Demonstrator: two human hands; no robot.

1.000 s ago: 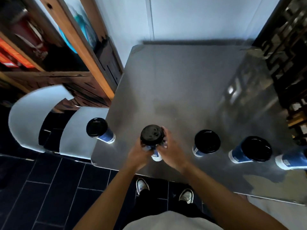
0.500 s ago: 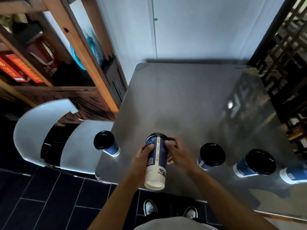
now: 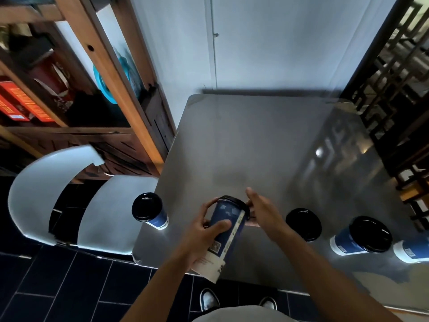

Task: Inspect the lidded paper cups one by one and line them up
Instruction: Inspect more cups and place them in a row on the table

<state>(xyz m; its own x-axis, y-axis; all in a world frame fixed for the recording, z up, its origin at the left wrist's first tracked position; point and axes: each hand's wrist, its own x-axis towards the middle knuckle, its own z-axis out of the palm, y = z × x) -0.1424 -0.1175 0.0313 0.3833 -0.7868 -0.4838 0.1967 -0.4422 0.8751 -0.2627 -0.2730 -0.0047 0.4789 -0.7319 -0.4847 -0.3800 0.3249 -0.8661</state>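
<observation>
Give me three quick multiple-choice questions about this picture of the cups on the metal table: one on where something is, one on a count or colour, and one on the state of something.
1. Where does the cup nearest the white chair stand?
A. at the table's left near corner
B. at the table's far edge
C. on the chair seat

2. How many cups, whole or cut off by the frame, stand on the table?
A. two
B. four
C. six

3. How is the held cup oriented?
A. upright on the table
B. tilted, lid pointing away from the person
C. upside down, lid on the table

Key: 1 A, the leftmost cup stands at the left near corner beside the chair. 2 B, one stands left of the hands and three to the right, the last cut off. 3 B, the left hand grips its blue body in the air, its white base toward the person; the right hand is at the lid rim.
</observation>
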